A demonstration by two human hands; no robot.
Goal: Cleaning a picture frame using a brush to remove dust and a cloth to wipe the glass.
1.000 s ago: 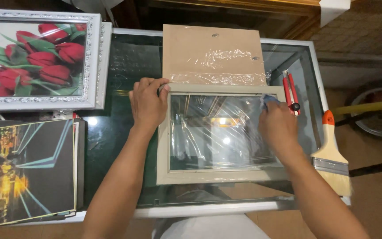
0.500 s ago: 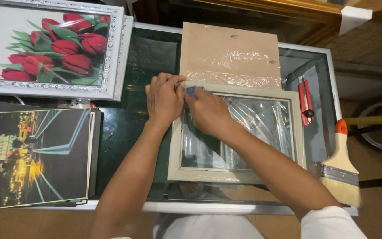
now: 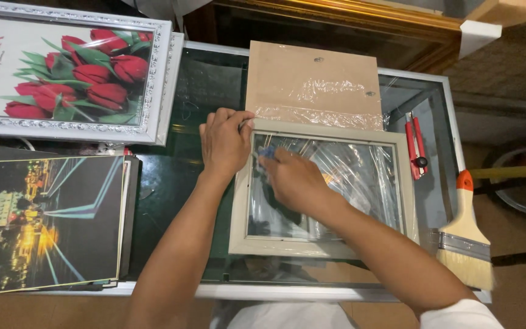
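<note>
— Where's the frame he's working on?

— The pale picture frame lies flat on the glass-topped table, a little right of the middle, its near edge close to the table's near rim. It's nearly square, slightly taller than wide, so its long axis runs near to far. The glass pane faces up and reflects the light.

— And the hands?

— The left hand lies flat on the frame's far-left corner, fingers spread and bent over the rail, pressing rather than gripping. The right hand is just beside it, over the left part of the pane, fingers closed on a small blue thing held against the glass. What that blue thing is, I can't tell.

— Anything touching the frame?

— A brown backing board with crinkled clear film lies just beyond the far rail, its near edge meeting the frame.

— What else is out?

— One red utility knife to the right, pointing near to far. One wide paintbrush with an orange handle at the near right corner, bristles toward us. Two pictures on the left: a tulip print in a white ornate frame at the far side, a night city print nearer. So three frames counted, one board, one knife, one brush.
</note>
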